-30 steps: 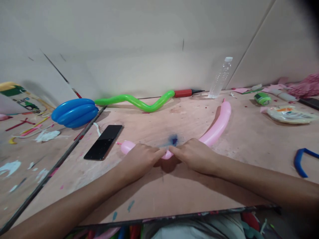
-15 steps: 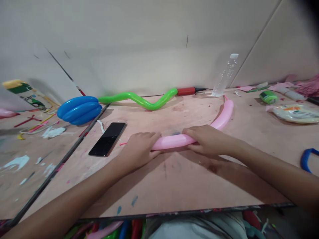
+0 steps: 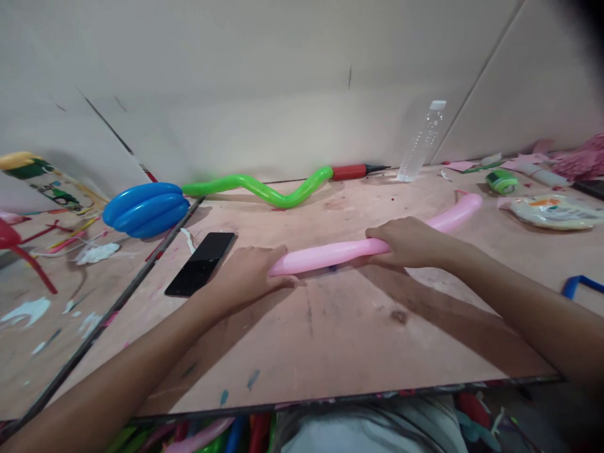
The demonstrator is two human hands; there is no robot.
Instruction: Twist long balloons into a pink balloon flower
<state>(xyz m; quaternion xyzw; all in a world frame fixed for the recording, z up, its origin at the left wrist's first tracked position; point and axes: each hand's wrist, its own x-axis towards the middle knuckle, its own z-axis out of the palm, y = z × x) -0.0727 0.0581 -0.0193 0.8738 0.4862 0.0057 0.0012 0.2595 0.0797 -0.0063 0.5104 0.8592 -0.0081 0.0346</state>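
Observation:
A long pink balloon (image 3: 325, 255) stretches between my hands, low over the table. My left hand (image 3: 252, 270) is closed round its left end, with the tip hidden in the grip. Further along, my right hand (image 3: 406, 242) wraps round the balloon, and the free end sticks out past it to the right, bent slightly upward. A black phone (image 3: 201, 264) lies just left of my left hand. Behind the hands, a wavy green balloon (image 3: 283, 200) runs from a bundle of blue balloons (image 3: 146, 211) towards a red hand pump (image 3: 349, 172).
A clear plastic bottle (image 3: 421, 141) stands by the wall. On the right lie a green roll (image 3: 502, 181), a plastic packet (image 3: 557, 212) and a blue balloon piece (image 3: 573, 286). A red balloon (image 3: 33, 264) shows at the left. The table's front edge (image 3: 349, 401) runs below my hands.
My hands have moved apart along the pink balloon, the left one leftward, the right one slightly up. The balloon's free end has swung right and straightened. A red balloon has appeared at the left.

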